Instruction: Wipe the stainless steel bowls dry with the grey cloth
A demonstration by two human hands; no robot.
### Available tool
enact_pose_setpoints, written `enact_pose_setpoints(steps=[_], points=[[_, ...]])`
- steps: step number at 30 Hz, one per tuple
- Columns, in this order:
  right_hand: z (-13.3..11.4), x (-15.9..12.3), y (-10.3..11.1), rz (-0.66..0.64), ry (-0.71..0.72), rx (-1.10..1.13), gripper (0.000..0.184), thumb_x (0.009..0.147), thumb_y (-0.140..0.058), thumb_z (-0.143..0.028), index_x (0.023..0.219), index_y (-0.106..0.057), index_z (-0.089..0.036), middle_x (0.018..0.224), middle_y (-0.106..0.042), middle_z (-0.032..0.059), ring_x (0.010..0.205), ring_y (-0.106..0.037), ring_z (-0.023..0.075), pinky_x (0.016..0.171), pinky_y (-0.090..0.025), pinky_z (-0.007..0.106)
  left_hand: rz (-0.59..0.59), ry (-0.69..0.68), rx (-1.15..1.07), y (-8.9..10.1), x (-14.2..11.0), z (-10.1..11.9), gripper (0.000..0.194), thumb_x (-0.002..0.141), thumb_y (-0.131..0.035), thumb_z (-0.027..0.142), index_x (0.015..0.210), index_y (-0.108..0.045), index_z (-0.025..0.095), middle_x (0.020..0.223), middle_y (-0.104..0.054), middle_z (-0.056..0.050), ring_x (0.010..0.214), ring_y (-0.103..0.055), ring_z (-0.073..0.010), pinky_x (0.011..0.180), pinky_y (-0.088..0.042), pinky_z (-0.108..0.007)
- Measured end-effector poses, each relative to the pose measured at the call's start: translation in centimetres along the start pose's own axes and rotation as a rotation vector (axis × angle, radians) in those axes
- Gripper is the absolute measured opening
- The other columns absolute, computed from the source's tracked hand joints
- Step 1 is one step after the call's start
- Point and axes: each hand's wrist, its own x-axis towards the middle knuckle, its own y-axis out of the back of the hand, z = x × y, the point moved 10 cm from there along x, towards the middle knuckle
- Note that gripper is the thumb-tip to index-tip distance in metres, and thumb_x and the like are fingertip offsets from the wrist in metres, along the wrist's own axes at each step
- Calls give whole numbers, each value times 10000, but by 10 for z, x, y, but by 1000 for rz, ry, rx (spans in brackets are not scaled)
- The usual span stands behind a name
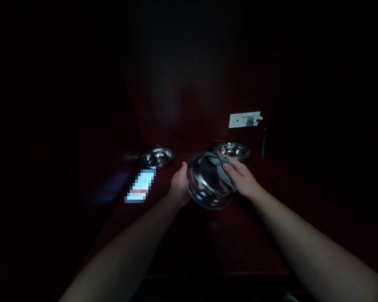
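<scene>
A shiny steel bowl (204,184) is held tilted above the dark red table, its rounded outside facing me. My left hand (180,185) grips the bowl's left rim, thumb up along the edge and the other fingers hidden behind it. In my right hand (239,176) is a grey textured cloth (222,167), pressed against the upper right of the bowl's outer surface. Part of the cloth drapes over the bowl's top edge and down its right side.
A shallow steel bowl (158,158) stands back left, and stacked-looking steel dishes (232,150) stand behind my right hand. A lit, blurred-out screen (141,186) lies at left. A white wall socket (245,119) holds a plug with a hanging cable (263,144). Surroundings are very dark.
</scene>
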Motion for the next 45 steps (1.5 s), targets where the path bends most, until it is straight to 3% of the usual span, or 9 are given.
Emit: enact_pose_setpoints(steps=[6, 14, 19, 30, 38, 45], points=[[-22, 3, -6, -77, 122, -169, 434, 888, -430, -399, 1283, -494, -229, 1314, -520, 69, 1210, -472, 233, 1051, -317, 452, -47, 32, 10, -7, -4, -5, 348, 835, -506, 413, 828, -655, 99, 826, -696, -120, 755, -662, -200, 745, -516, -329], [-58, -1, -29, -204, 309, -370, 406, 894, -407, -320, 1277, -506, -230, 1293, -536, 66, 1217, -462, 230, 1045, -343, 449, -55, 56, 10, -13, -15, -10, 348, 827, -520, 411, 797, -667, 96, 791, -699, -106, 696, -653, -190, 733, -504, -327], [-71, -6, -41, -255, 374, -443, 418, 888, -412, -308, 1293, -489, -239, 1325, -510, 61, 1245, -431, 247, 1064, -296, 496, -40, 47, -26, -12, -15, -11, 327, 827, -530, 393, 850, -678, 102, 814, -703, -103, 723, -655, -187, 786, -490, -329], [-82, -20, -66, -378, 405, -543, 488, 878, -435, -280, 1362, -397, -238, 1472, -298, 45, 1370, -198, 272, 1090, -227, 523, -5, -25, -148, -9, -13, 4, 356, 858, -476, 382, 916, -656, 81, 879, -697, -123, 830, -662, -203, 844, -489, -328], [-74, -22, -64, -294, 397, -565, 554, 861, -457, -236, 1396, -322, -289, 1489, -257, 29, 1369, -204, 268, 1086, -222, 547, 195, -84, -197, 11, -2, 15, 301, 861, -475, 368, 872, -643, 119, 787, -692, -86, 795, -669, -189, 761, -526, -292], [-48, -15, -39, -131, 325, -440, 506, 899, -384, -310, 1397, -325, -242, 1482, -274, 51, 1376, -184, 254, 1101, -210, 516, 212, -113, -374, 11, 7, 24, 270, 905, -404, 283, 949, -629, 140, 859, -691, -68, 781, -666, -144, 735, -535, -254]])
